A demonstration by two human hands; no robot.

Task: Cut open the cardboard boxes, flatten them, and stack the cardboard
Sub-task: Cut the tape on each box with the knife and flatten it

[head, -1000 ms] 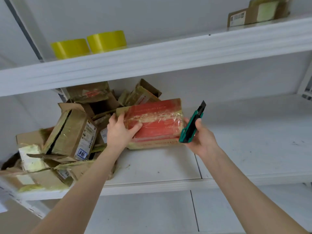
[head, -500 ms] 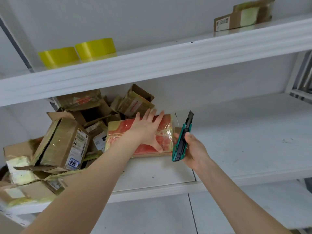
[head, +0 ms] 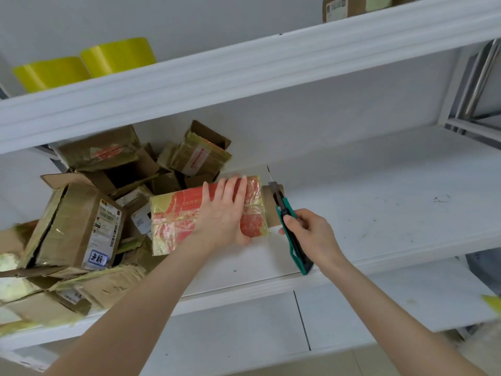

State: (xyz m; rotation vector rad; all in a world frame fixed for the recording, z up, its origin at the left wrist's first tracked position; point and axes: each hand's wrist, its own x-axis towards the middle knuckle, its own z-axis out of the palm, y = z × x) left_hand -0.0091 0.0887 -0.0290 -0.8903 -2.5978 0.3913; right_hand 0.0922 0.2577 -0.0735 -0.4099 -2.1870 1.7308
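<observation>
White shelf [head: 379, 202] now beneath red box [head: 173, 221], left hand [head: 225, 213] flat atop, right hand [head: 311, 234], grip tight round knife [head: 295, 251]

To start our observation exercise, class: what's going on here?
A person is working at a white shelf. Their left hand presses flat on a red-taped cardboard box lying on it. The right hand grips a green utility knife, blade out, beside the box's right end. A pile of boxes not yet flattened sits to the left.
</observation>
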